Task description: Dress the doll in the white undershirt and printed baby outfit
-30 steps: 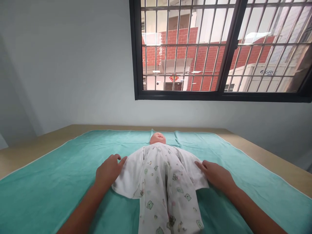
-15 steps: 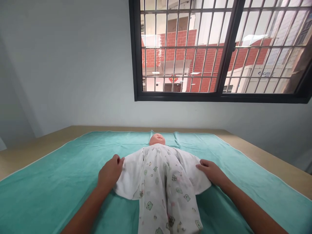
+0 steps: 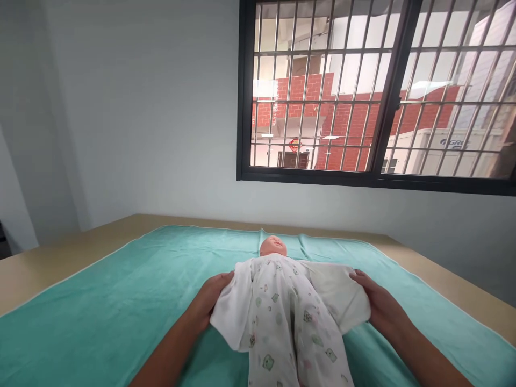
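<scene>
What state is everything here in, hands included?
Pink-headed baby doll: face up, body hidden.
White cotton-like gown with green animal prints: draped below the head, creased, wide plain sleeves spread sideways.
Left hand: gripping one sleeve.
Right hand: gripping the other.
Teal cloth: spread out, slightly wrinkled.
Pale wooden table: mostly covered.
Black-framed glass window: barred, apparently closed.

A black-framed window (image 3: 385, 126) with metal bars (image 3: 338, 101) in the pale wall (image 3: 153, 118) shows red brickwork (image 3: 299, 87) outside.
</scene>
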Available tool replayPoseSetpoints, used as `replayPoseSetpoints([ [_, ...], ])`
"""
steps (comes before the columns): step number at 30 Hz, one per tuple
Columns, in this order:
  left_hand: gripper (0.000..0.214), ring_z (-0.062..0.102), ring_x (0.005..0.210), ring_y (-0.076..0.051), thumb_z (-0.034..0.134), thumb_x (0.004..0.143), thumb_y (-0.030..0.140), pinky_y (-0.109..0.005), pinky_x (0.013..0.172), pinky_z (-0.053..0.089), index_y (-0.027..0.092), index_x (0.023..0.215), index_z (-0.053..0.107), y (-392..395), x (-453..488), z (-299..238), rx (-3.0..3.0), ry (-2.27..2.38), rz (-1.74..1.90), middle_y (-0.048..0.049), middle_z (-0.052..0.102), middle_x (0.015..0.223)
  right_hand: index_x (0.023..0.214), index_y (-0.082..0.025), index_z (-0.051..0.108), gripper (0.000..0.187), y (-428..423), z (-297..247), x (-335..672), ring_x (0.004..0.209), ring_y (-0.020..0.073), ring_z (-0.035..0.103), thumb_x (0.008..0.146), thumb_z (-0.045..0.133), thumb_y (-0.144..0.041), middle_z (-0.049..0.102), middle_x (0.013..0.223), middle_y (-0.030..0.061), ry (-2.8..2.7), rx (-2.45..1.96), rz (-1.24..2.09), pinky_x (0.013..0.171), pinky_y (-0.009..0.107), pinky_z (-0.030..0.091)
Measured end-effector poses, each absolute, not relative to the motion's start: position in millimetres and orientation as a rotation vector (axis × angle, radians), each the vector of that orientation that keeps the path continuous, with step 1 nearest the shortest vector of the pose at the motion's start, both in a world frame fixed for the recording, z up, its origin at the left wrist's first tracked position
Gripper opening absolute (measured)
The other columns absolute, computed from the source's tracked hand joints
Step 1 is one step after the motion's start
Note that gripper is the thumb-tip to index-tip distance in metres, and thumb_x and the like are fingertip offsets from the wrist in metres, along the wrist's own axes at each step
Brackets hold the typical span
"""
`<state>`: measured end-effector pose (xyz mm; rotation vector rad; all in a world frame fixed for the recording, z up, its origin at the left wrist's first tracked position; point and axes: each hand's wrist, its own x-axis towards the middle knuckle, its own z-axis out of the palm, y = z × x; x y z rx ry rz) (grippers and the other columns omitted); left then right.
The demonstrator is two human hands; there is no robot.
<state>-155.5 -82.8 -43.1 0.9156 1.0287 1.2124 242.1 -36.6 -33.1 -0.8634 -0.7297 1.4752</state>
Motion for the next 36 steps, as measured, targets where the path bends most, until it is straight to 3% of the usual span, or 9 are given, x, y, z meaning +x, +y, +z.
replayPoseSetpoints([
  [4, 0.038, 0.066, 0.078, -0.021, 0.073, 0.071, 0.044, -0.03, 0.069, 0.051, 0.014, 0.092, 0.065, -76, -157, -52, 0.866, 0.987, 1.239, -0.0086, 0.071, 0.087, 0.097, -0.026, 0.057, 0.041, -41, 0, 214, 0.067, 0.018, 0.066, 0.063, 0.08, -0.022, 0.068, 0.082, -0.0008, -0.817, -0.91, 1.447, 0.057, 0.029, 0.056],
  [8, 0.033, 0.063, 0.072, -0.016, 0.072, 0.072, 0.043, -0.026, 0.063, 0.049, 0.017, 0.089, 0.061, -73, -159, -57, 0.817, 1.009, 1.334, -0.0029, 0.067, 0.081, 0.087, -0.023, 0.056, 0.027, -59, 24, 158, 0.077, 0.0219, 0.068, 0.069, 0.074, -0.03, 0.07, 0.104, 0.0052, -1.276, -0.905, 1.421, 0.068, 0.036, 0.056],
  [12, 0.033, 0.061, 0.067, -0.014, 0.074, 0.07, 0.043, -0.024, 0.06, 0.046, 0.017, 0.083, 0.059, -74, -156, -55, 0.814, 1.03, 1.331, -0.0013, 0.065, 0.076, 0.084, -0.023, 0.061, 0.008, -83, 17, 119, 0.102, 0.026, 0.065, 0.076, 0.06, -0.025, 0.071, 0.108, 0.0051, -1.82, -1.109, 0.969, 0.091, 0.043, 0.049],
  [14, 0.033, 0.06, 0.066, -0.014, 0.074, 0.07, 0.043, -0.024, 0.059, 0.045, 0.016, 0.082, 0.059, -75, -154, -54, 0.817, 1.034, 1.32, -0.0009, 0.065, 0.074, 0.091, -0.025, 0.064, 0.015, -97, 10, 111, 0.112, 0.0262, 0.06, 0.08, 0.053, -0.024, 0.069, 0.115, 0.0038, -1.973, -1.177, 0.723, 0.097, 0.044, 0.046],
  [19, 0.032, 0.062, 0.068, -0.016, 0.074, 0.07, 0.042, -0.025, 0.062, 0.047, 0.016, 0.082, 0.062, -79, -149, -53, 0.817, 1.039, 1.315, -0.0025, 0.067, 0.075, 0.096, -0.028, 0.063, 0.02, -135, 1, 113, 0.103, 0.0212, 0.065, 0.088, 0.045, -0.025, 0.065, 0.125, 0.0018, -2.265, -1.14, 0.549, 0.09, 0.036, 0.05],
  [24, 0.032, 0.067, 0.081, -0.022, 0.071, 0.074, 0.041, -0.032, 0.074, 0.052, 0.014, 0.091, 0.067, -84, -146, -44, 0.843, 0.908, 1.325, -0.0091, 0.072, 0.091, 0.091, -0.028, 0.066, 0.02, -139, -5, 128, 0.075, 0.0159, 0.066, 0.09, 0.046, -0.03, 0.071, 0.107, 0.0015, -2.223, -1.089, 0.633, 0.066, 0.028, 0.054],
  [26, 0.034, 0.067, 0.089, -0.025, 0.07, 0.076, 0.041, -0.034, 0.079, 0.053, 0.013, 0.097, 0.068, -87, -145, -39, 0.859, 0.848, 1.329, -0.0114, 0.072, 0.1, 0.102, -0.029, 0.065, 0.024, -127, -15, 136, 0.092, 0.0188, 0.065, 0.091, 0.045, -0.036, 0.069, 0.112, 0.0027, -2.046, -1.122, 0.547, 0.08, 0.032, 0.055],
  [30, 0.045, 0.066, 0.101, -0.028, 0.07, 0.077, 0.04, -0.036, 0.085, 0.053, 0.015, 0.114, 0.065, -93, -141, -30, 0.88, 0.769, 1.356, -0.0129, 0.069, 0.113, 0.132, -0.029, 0.051, 0.042, -104, -44, 143, 0.134, 0.0245, 0.041, 0.092, 0.048, -0.04, 0.047, 0.144, 0.0049, -2.05, -1.062, 0.401, 0.113, 0.048, 0.034],
  [36, 0.052, 0.066, 0.099, -0.028, 0.072, 0.074, 0.041, -0.035, 0.083, 0.053, 0.015, 0.119, 0.064, -92, -117, -12, 0.948, 0.77, 1.378, -0.012, 0.071, 0.11, 0.141, -0.03, 0.043, 0.05, -104, -60, 134, 0.143, 0.0264, 0.026, 0.092, 0.048, -0.039, 0.036, 0.151, 0.0035, -2.136, -1.013, 0.402, 0.117, 0.054, 0.025],
])
